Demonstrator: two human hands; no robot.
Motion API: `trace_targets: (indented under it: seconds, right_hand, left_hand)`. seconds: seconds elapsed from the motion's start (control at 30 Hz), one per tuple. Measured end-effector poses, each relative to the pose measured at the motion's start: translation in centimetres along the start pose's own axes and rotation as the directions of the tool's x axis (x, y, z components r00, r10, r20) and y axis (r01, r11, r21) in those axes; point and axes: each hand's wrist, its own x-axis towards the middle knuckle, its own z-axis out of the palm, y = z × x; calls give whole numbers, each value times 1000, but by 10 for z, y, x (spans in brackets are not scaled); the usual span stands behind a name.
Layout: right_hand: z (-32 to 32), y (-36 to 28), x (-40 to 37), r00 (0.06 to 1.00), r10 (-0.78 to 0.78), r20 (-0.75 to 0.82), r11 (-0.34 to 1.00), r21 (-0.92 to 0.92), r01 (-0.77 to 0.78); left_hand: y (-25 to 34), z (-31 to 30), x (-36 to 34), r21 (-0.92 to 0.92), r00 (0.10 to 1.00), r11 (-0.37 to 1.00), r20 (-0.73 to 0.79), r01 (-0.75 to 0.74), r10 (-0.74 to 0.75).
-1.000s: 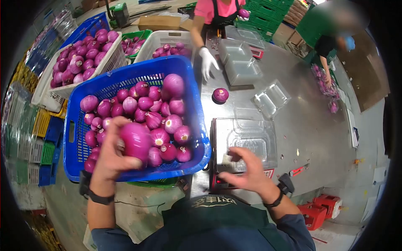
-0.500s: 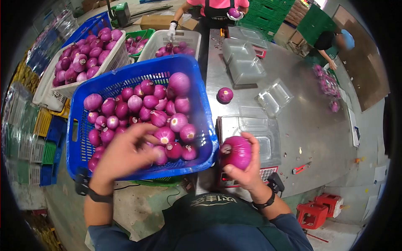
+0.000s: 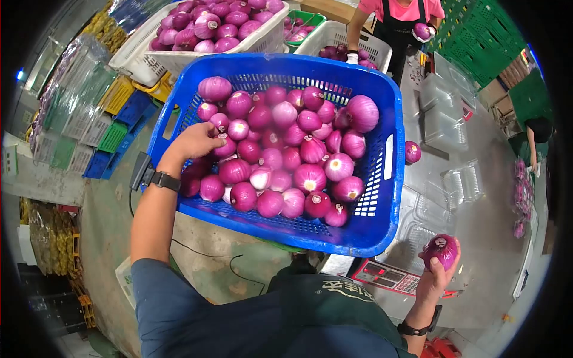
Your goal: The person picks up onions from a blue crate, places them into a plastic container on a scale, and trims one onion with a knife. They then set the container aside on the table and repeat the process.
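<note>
A blue plastic basket (image 3: 280, 59) full of red onions (image 3: 310, 177) stands in front of me. Inside its left part, my left hand (image 3: 194, 143) has its fingers curled on a red onion (image 3: 224, 147) among the others; the far side of that onion's grip is partly hidden. Off to the right, above the steel table, my right hand (image 3: 440, 279) is closed around a large red onion (image 3: 440, 249), its root end facing up. Below this hand lies the digital scale (image 3: 382, 275), with a red front panel and keypad, partly covered by the basket.
On the steel table (image 3: 495, 221) are clear plastic trays (image 3: 462, 184), stacked clear boxes (image 3: 443, 119) and a single red onion (image 3: 412, 152). White crates (image 3: 271, 42) of onions stand behind the basket. A co-worker in pink (image 3: 412, 12) holds an onion; another person (image 3: 537, 140) works at far right.
My view has turned left. My left hand has gone from hovering over the onions to touching one at the basket's left. My right hand, still holding its onion, is farther right of the basket.
</note>
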Motion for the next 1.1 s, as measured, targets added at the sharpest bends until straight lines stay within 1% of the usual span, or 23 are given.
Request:
trace_targets:
  seconds: [0.07,0.1,0.13,0.2,0.23,0.3,0.33,0.4,0.53,0.63,0.67,0.73,0.77,0.8,0.83,0.87,0.93,0.97,1.0,1.07,1.1]
  right_hand:
    - [2,0,1,1000,2,4,1000,-3,-2]
    - [1,2,3,1000,5,-2,1000,-6,-5]
    - [0,3,4,1000,7,-8,1000,-9,-7]
    - [-1,3,5,1000,19,-10,1000,-7,-19]
    - [-1,4,5,1000,26,-13,1000,-3,-26]
    - [-3,4,6,999,34,-14,999,-5,-34]
    - [-5,4,6,999,41,-15,999,-6,-41]
    - [-11,7,6,999,36,-28,999,-6,-36]
    - [-16,7,3,998,50,-43,999,-12,-50]
    - [-20,10,1,997,59,-42,998,-25,-60]
    - [-21,10,1,997,64,-44,998,-25,-65]
    - [-22,11,2,997,69,-45,997,-41,-70]
    - [-25,12,4,996,75,-50,996,-41,-77]
    - [-29,15,7,997,68,-43,997,-43,-70]
    - [-31,17,8,997,60,-38,997,-45,-62]
    - [-31,17,9,997,67,-45,997,-46,-69]
    - [-27,14,11,996,73,-49,997,-32,-75]
    - [-26,14,12,995,78,-56,996,-33,-80]
    - [-25,14,13,995,76,-59,997,-25,-78]
    - [-28,15,14,995,75,-72,997,-19,-76]
    - [-30,17,15,994,72,-76,997,-26,-74]
  left_hand:
    - [-5,14,7,210,992,978,129,-16,-11]
    - [11,18,-1,214,963,977,260,18,-74]
    - [16,29,1,340,936,940,327,8,-127]
    - [16,54,3,418,926,908,354,-30,-132]
    - [16,60,6,417,926,908,355,-30,-132]
    - [17,69,10,485,902,875,378,-2,-207]
    - [15,71,10,487,901,873,380,-5,-207]
    - [10,71,11,444,912,896,377,-27,-160]
    - [3,75,12,410,904,912,390,-1,-174]
    - [2,78,11,409,927,913,338,12,-163]
    - [4,77,10,411,925,911,341,12,-166]
    - [26,69,-4,545,966,838,237,-41,-107]
    - [32,70,-8,549,964,835,242,-43,-109]
    - [37,74,-14,611,973,763,205,-213,107]
    - [43,77,-19,670,928,649,186,-361,324]
    - [52,82,-22,671,926,645,196,-367,324]
    - [69,92,-28,656,897,612,352,-441,268]
    - [70,100,-30,574,849,629,413,-524,330]
    - [75,107,-30,479,795,659,510,-580,329]
    - [89,120,-38,406,684,562,552,-720,477]
    - [94,128,-37,402,678,558,557,-726,480]
